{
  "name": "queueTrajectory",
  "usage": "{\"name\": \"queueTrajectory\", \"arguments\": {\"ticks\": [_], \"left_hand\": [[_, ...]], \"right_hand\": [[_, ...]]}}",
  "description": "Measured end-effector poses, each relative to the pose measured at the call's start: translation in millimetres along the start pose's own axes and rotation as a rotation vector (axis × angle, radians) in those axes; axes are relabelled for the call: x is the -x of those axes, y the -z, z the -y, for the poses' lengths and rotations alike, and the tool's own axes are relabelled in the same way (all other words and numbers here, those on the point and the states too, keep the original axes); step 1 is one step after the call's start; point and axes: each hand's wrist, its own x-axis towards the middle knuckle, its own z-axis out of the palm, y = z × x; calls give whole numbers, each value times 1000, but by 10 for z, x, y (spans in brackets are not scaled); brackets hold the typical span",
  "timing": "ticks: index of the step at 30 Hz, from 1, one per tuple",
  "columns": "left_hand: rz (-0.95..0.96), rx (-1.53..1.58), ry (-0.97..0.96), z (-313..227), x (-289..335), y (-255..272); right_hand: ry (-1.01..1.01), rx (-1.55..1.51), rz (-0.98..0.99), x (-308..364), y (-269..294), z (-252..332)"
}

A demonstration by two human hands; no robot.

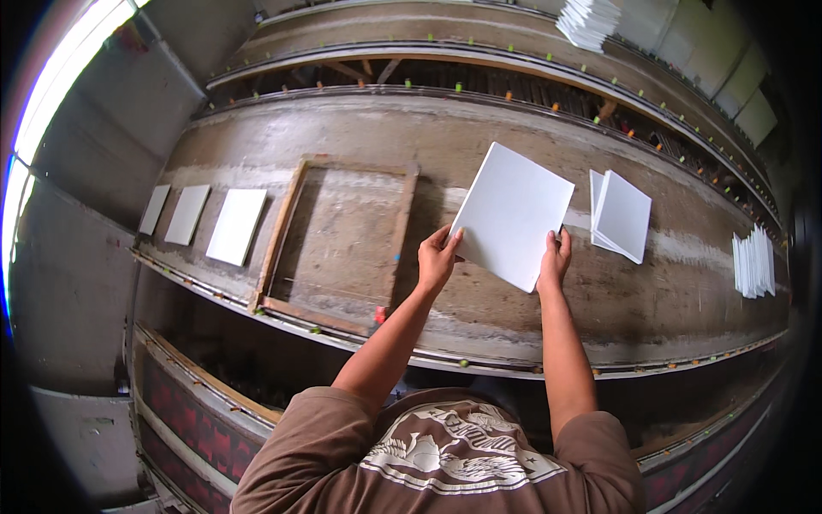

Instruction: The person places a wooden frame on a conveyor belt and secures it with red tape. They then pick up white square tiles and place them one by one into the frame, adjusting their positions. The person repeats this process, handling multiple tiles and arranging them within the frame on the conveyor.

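Observation:
Between my two hands I hold a white rectangular sheet (514, 214), tilted over the long brown table; whether it is one sheet or a thin stack I cannot tell. My left hand (439, 257) grips its left edge, thumb on top and fingers underneath. At the lower right corner, my right hand (554, 257) pinches the edge with the thumb along it. Just right of it lie some overlapping white sheets (623, 216), fanned slightly apart. A wooden frame (287, 218) rests on the table to the left of my left hand.
Left of the frame, a white sheet (236, 225) and two more lie in a row. A pile of white sheets (753, 264) sits at the table's far right. Small coloured stops line the table's rail (463, 363). Behind runs another long table (342, 32) bearing a white stack (588, 22).

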Motion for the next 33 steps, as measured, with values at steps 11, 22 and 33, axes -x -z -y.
{"name": "queueTrajectory", "arguments": {"ticks": [11,22,33], "left_hand": [[-316,-490,-205,71,-23,1896],[-371,-966,-200,-510,98,3062],[-228,-1229,-300,-464,-571,4268]], "right_hand": [[66,203,32,1033,-1608,-272],[-9,225,248,1647,-2691,-537],[-13,439,185,2023,-3431,-895]]}}
